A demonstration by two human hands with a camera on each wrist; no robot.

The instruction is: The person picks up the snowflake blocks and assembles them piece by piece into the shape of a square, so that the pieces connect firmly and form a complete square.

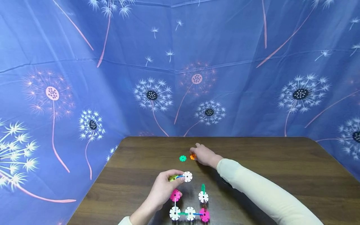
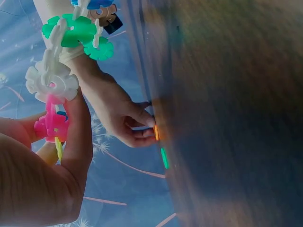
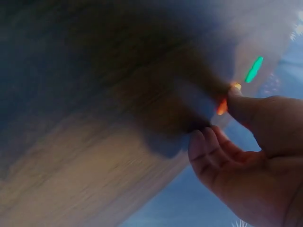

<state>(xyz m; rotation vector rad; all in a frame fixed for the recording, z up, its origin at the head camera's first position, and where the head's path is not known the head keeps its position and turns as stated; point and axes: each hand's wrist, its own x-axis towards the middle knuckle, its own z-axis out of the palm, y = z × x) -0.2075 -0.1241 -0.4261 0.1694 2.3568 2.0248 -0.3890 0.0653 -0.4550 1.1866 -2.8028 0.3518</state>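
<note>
My left hand (image 1: 162,189) grips a chain of joined plastic snowflake discs near its upper end. A yellow-green disc (image 1: 172,178), a white disc (image 1: 187,177) and a pink disc (image 1: 175,195) show around its fingers. The chain bends through more white discs (image 1: 190,213) to a pink disc (image 1: 205,215) and a white one with a green disc (image 1: 203,188) standing on edge. My right hand (image 1: 205,155) reaches far over the table to a loose orange disc (image 1: 192,157). Its thumb touches the disc, while the fingertips are apart from it in the right wrist view.
A loose green disc (image 1: 182,158) lies flat just left of the orange one. Everything is on a dark brown wooden table (image 1: 281,175). Behind it hangs a blue cloth (image 1: 242,78) with dandelion prints.
</note>
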